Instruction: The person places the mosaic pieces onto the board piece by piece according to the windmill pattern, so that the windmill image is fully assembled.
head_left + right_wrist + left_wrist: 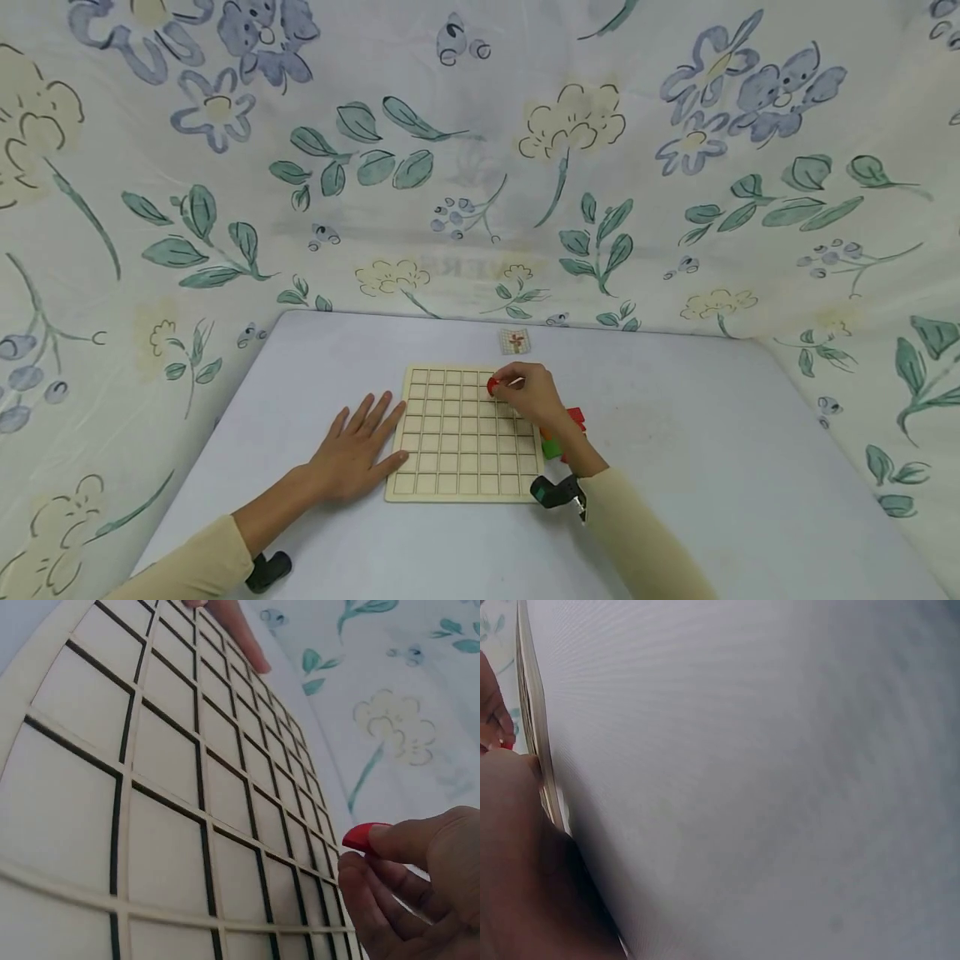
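Note:
A pale wooden grid board [460,431] with square recesses lies flat on the white table. Over its far right part, my right hand [529,392] pinches a small red piece [492,386] between thumb and fingers. In the right wrist view the red piece [363,837] shows a curved edge, held just off the grid. My left hand [352,454] lies spread, its fingertips and thumb touching the board's left edge. The left wrist view shows only part of the left hand [510,847] beside the board's rim [536,712].
Red pieces [576,415] and a green piece [551,449] lie beside the board's right edge, partly hidden by the right forearm. Behind the board lies a small patterned card [515,341]. A flowered curtain [480,167] hangs around the table [697,433].

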Available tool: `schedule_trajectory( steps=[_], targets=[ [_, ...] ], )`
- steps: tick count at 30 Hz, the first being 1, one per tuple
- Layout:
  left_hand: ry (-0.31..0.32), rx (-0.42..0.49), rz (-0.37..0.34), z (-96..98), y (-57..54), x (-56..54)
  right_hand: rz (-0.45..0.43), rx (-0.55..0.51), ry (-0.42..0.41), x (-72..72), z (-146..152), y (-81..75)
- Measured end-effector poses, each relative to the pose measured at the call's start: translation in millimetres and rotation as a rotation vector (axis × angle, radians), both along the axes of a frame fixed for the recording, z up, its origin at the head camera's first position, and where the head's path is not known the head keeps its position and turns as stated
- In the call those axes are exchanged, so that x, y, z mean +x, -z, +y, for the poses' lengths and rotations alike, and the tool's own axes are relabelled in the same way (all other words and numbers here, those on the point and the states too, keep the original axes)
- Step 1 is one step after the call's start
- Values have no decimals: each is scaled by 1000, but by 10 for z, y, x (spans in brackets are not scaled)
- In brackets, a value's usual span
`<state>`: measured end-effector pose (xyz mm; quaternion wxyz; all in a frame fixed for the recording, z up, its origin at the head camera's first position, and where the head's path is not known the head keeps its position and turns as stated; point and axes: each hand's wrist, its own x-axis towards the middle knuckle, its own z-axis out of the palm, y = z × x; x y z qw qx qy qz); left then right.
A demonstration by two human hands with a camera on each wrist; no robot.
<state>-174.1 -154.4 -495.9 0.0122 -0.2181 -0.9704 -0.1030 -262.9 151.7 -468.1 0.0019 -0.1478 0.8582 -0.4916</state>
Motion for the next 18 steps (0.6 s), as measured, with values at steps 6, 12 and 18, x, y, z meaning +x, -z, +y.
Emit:
schedule_trajectory(
  steps=[6, 12, 18],
  targets=[
    [0, 18, -4, -6, 7, 6, 46, 64, -10, -62, -200, 88],
    [-1, 6, -3, -20, 19, -4, 47, 90, 56, -92, -349, 127],
    [6, 27, 3, -15, 20, -3, 81, 216, 35, -87, -399, 104]
  ],
)
